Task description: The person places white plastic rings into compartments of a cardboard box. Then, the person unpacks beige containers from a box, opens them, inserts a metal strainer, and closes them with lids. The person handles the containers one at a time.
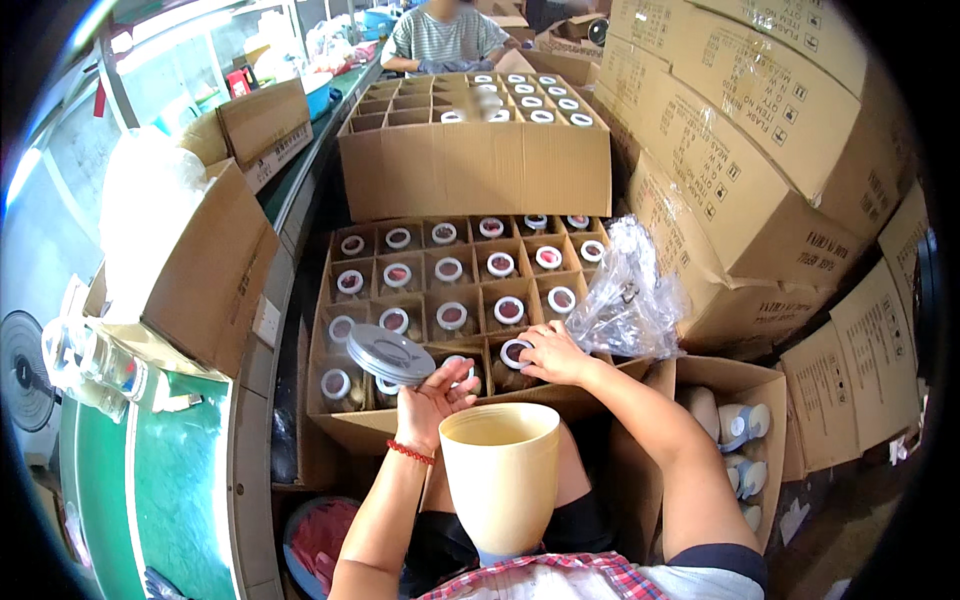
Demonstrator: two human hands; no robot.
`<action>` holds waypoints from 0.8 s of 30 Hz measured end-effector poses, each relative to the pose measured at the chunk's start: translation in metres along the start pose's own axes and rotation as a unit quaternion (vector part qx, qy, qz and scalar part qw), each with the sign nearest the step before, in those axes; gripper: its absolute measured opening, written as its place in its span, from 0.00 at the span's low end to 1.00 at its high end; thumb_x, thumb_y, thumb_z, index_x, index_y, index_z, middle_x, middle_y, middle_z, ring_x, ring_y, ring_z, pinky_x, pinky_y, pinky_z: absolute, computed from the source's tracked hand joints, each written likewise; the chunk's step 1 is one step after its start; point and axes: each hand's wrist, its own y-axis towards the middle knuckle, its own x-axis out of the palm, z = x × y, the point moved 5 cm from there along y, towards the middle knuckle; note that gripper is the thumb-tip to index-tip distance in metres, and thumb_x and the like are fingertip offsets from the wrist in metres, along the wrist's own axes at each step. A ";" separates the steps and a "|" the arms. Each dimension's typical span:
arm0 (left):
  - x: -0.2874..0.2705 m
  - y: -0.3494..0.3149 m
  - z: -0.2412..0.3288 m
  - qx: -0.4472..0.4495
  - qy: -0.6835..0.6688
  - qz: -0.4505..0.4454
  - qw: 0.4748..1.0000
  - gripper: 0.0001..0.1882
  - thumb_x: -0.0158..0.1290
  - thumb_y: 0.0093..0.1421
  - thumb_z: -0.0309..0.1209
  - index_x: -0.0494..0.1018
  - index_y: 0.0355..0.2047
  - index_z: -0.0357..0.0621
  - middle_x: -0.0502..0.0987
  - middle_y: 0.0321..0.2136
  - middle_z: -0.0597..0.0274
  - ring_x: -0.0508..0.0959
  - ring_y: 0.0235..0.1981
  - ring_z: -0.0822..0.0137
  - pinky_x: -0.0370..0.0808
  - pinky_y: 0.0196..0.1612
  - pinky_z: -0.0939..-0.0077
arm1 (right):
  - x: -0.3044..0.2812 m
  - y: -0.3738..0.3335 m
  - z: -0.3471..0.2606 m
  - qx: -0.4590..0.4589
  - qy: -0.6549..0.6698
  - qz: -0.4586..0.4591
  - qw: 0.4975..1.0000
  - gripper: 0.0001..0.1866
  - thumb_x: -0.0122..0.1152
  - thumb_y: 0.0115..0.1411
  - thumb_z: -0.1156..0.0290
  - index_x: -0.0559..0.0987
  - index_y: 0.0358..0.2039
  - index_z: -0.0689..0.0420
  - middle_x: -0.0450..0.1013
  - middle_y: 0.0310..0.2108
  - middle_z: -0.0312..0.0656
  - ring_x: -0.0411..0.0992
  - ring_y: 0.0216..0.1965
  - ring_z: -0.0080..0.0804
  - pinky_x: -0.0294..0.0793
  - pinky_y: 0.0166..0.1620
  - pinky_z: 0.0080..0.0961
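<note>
A divided cardboard carton [457, 283] in front of me holds several bottles, their round tops ringed in white with dark reddish centres. My left hand [436, 396], palm up, holds a small stack of grey round discs [390, 354] above the near-left compartments. My right hand [553, 353] has its fingers around the white rim of a bottle top [516, 353] in the near row; the fingertips are partly hidden. Between my forearms a tall cream plastic container [500, 470] stands at my lap, its open mouth upward. Both hands are apart from it.
A second divided carton [475, 165] stands beyond, with a person [445, 45] behind it. Crumpled clear plastic [630, 300] lies over the right side of the near carton. Stacked cartons [740, 130] rise at right. A green workbench [180, 470] with glass jars [105, 365] runs along the left.
</note>
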 end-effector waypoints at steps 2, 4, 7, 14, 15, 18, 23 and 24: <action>-0.006 0.002 0.001 0.006 0.001 -0.023 1.000 0.39 0.20 0.66 0.55 0.65 0.58 0.37 0.67 0.57 0.52 0.71 0.52 0.52 0.69 0.54 0.57 | -0.031 0.009 0.000 -0.010 -0.019 0.011 1.000 0.12 0.60 0.54 0.57 0.81 0.32 0.50 0.69 0.49 0.41 0.63 0.55 0.40 0.53 0.56 0.46; 0.006 -0.002 0.003 0.003 0.046 -0.011 0.999 0.38 0.20 0.65 0.56 0.60 0.61 0.41 0.63 0.60 0.53 0.68 0.54 0.51 0.66 0.56 0.56 | -0.074 0.012 -0.005 -0.014 -0.053 0.023 0.998 0.14 0.55 0.57 0.54 0.81 0.34 0.50 0.69 0.48 0.42 0.63 0.55 0.40 0.52 0.57 0.45; 0.011 0.001 0.008 -0.012 0.098 -0.013 0.995 0.39 0.19 0.64 0.60 0.51 0.67 0.50 0.51 0.66 0.54 0.62 0.60 0.48 0.61 0.60 0.52 | -0.155 0.025 -0.041 -0.076 -0.116 0.103 0.985 0.14 0.57 0.57 0.57 0.79 0.36 0.53 0.69 0.47 0.44 0.63 0.55 0.41 0.54 0.58 0.49; 0.078 0.019 0.014 0.002 0.033 -0.110 0.993 0.35 0.16 0.67 0.52 0.51 0.64 0.41 0.60 0.61 0.50 0.64 0.60 0.47 0.63 0.59 0.45 | -0.184 0.018 -0.133 -0.217 -0.263 0.177 0.923 0.08 0.54 0.53 0.66 0.79 0.29 0.54 0.70 0.49 0.43 0.62 0.58 0.35 0.52 0.63 0.54; 0.081 0.021 0.016 0.012 0.013 -0.099 0.995 0.35 0.16 0.67 0.51 0.54 0.63 0.40 0.62 0.60 0.51 0.64 0.60 0.49 0.63 0.60 0.47 | -0.175 0.016 -0.135 -0.235 -0.257 0.183 0.920 0.08 0.53 0.54 0.66 0.79 0.28 0.53 0.71 0.49 0.43 0.62 0.58 0.34 0.52 0.64 0.53; 0.081 0.017 0.016 0.000 0.007 -0.077 0.997 0.34 0.16 0.67 0.50 0.57 0.61 0.41 0.64 0.59 0.52 0.64 0.60 0.52 0.63 0.61 0.54 | -0.162 0.016 -0.131 -0.208 -0.249 0.161 0.932 0.12 0.52 0.57 0.65 0.76 0.42 0.48 0.69 0.52 0.39 0.60 0.60 0.35 0.52 0.63 0.55; 0.069 0.027 0.015 -0.003 -0.040 -0.068 0.997 0.35 0.15 0.67 0.50 0.56 0.61 0.38 0.65 0.57 0.48 0.65 0.59 0.51 0.63 0.62 0.55 | -0.141 0.022 -0.123 -0.214 -0.231 0.143 0.938 0.21 0.50 0.59 0.61 0.70 0.55 0.36 0.63 0.59 0.43 0.59 0.62 0.40 0.51 0.63 0.55; 0.067 0.029 0.015 -0.001 -0.032 -0.065 0.997 0.35 0.15 0.67 0.50 0.56 0.60 0.37 0.66 0.56 0.46 0.66 0.58 0.51 0.63 0.62 0.55 | -0.135 0.023 -0.123 -0.218 -0.249 0.123 0.936 0.23 0.53 0.59 0.55 0.69 0.56 0.36 0.58 0.62 0.47 0.56 0.64 0.42 0.49 0.63 0.55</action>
